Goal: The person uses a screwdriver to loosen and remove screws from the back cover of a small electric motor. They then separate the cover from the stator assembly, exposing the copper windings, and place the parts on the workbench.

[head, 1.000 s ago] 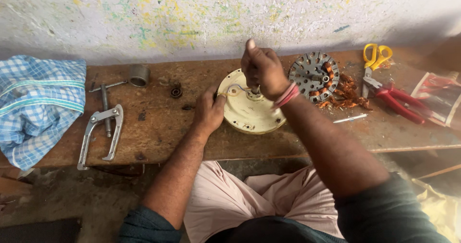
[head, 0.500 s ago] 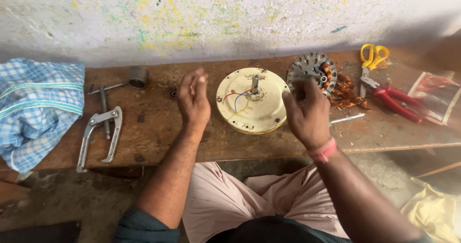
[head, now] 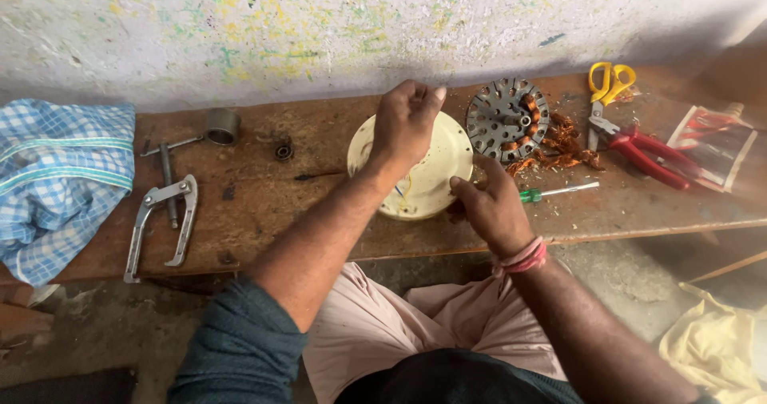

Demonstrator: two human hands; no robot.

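the round cream-coloured metal fan cover [head: 431, 182] sits flat on the brown wooden worktop [head: 264, 204], right in front of the seated person. the left hand [head: 406, 124] hovers over the middle of that cover, fingers curled in a narrow grip with the tips bunched together; whether anything is pinched inside, i cannot tell from here. the right hand [head: 491, 208] is down at the cover's near right edge, thumb and forefinger drawn close, and again whatever is in that grip is hidden. thin coloured wires [head: 402, 196] show on the cream face just below the left wrist.

just beyond the cover, to its right, lies the grey round slotted motor core [head: 505, 118] with frayed copper winding [head: 559, 144] spilling beside it. a green-handled screwdriver [head: 559, 191] lies near the right hand. further right, the yellow-handled scissors [head: 605, 92] and red-handled pliers [head: 651, 155] lie close together.

over on the left, well apart from the hands, the silver two-armed puller [head: 160, 220] lies flat, a short grey metal sleeve [head: 223, 124] lies near the wall, and a blue checked cloth [head: 60, 180] covers the end of the worktop.
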